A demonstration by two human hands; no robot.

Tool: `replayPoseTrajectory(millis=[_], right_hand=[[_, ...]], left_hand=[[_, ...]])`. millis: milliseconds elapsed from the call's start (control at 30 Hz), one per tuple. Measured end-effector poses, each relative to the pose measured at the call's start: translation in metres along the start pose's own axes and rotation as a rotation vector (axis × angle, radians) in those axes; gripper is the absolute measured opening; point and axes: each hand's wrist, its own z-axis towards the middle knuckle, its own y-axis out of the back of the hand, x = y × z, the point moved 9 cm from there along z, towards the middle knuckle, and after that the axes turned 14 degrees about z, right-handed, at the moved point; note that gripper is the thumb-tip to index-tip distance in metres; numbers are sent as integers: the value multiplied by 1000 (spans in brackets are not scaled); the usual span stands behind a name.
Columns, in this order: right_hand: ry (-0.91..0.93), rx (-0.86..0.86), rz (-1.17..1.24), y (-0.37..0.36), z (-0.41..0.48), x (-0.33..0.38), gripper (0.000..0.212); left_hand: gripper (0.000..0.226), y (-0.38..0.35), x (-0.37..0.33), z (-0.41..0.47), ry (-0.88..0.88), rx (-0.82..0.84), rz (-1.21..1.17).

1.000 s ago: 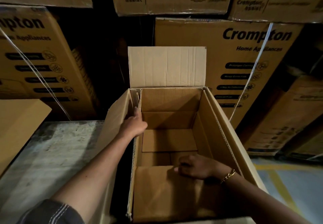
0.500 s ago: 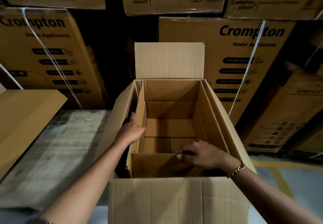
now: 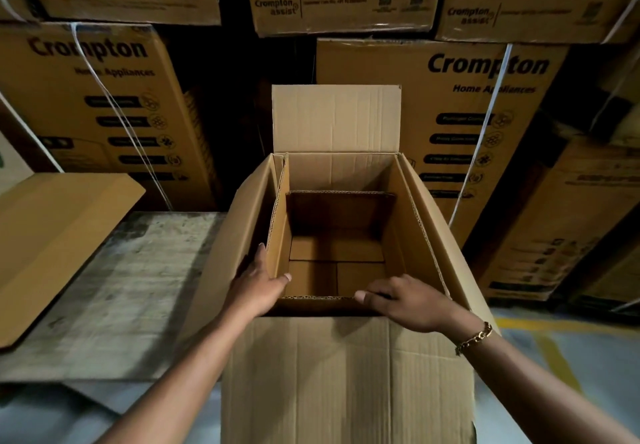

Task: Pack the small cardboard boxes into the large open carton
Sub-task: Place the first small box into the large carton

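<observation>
Plain brown corrugated carton (image 3: 448, 260), upright and open at the top, just right of a worn grey counter (image 3: 121, 287). Far flap (image 3: 336, 117) stands vertical; near flap (image 3: 346, 374) hangs down over the front; the side flaps splay outward. An inner box (image 3: 282, 235) of the same unprinted board sits nested inside, its raw fluted edges showing at the rim and its walls close against the carton's sides. Its far wall ends lower than the carton's. The shadowed bottom (image 3: 336, 249) shows three flat rectangular panels; whether these are flaps or packed boxes cannot be told.
</observation>
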Motion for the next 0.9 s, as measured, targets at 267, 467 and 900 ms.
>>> replayPoseTrajectory(millis=[267,467,900], right_hand=[[-10,-15,19,-5,-11,-4,46],[-91,-30,-91,0,-10,-16,59],[-207,-334,-312,41,-7,-46,54]], left_hand=[[85,-2,-6,-14,-19,-52,44],[81,-2,-7,-19,-42,-55,58],[81,-6,-12,-15,-122,-12,89]])
